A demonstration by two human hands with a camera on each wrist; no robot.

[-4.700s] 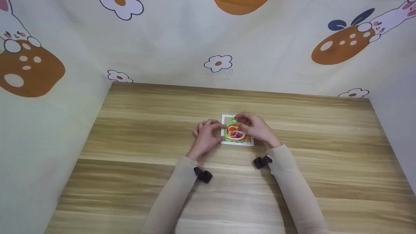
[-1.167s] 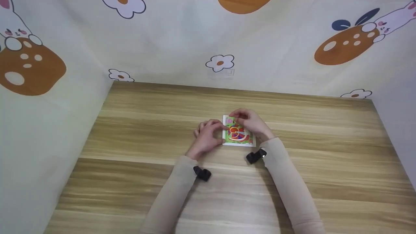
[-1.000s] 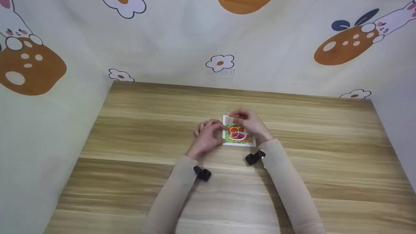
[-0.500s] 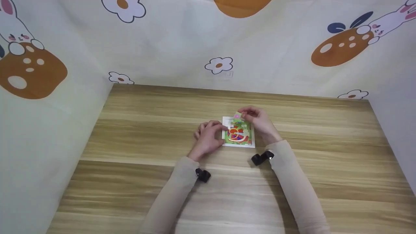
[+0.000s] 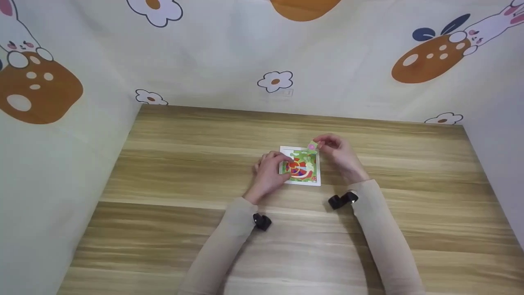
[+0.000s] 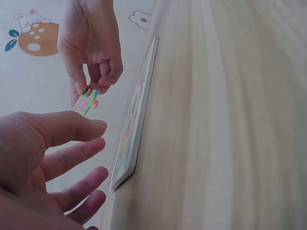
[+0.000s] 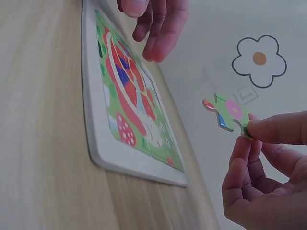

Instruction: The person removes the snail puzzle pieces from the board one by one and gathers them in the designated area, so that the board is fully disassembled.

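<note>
A jigsaw puzzle with a white frame and a colourful snail picture lies flat on the table. My right hand pinches a jigsaw piece between thumb and fingers, above the frame's top right corner. That piece is green with a pink flower and has blue and red bits at its edge. Over the left part of the frame hovers my left hand, fingers loosely bent and holding nothing; the left wrist view shows its fingertips apart from the frame. A pale gap shows in the picture's upper left corner.
The wood-grain table stretches out on both sides. A pale wall covering with printed flowers, rabbits and orange shapes rises behind it and at the left. Black wrist cameras sit at both cuffs.
My right hand has lifted the flower piece out of the puzzle's upper left corner and carried it right. My left hand has moved slightly right, over the picture.
</note>
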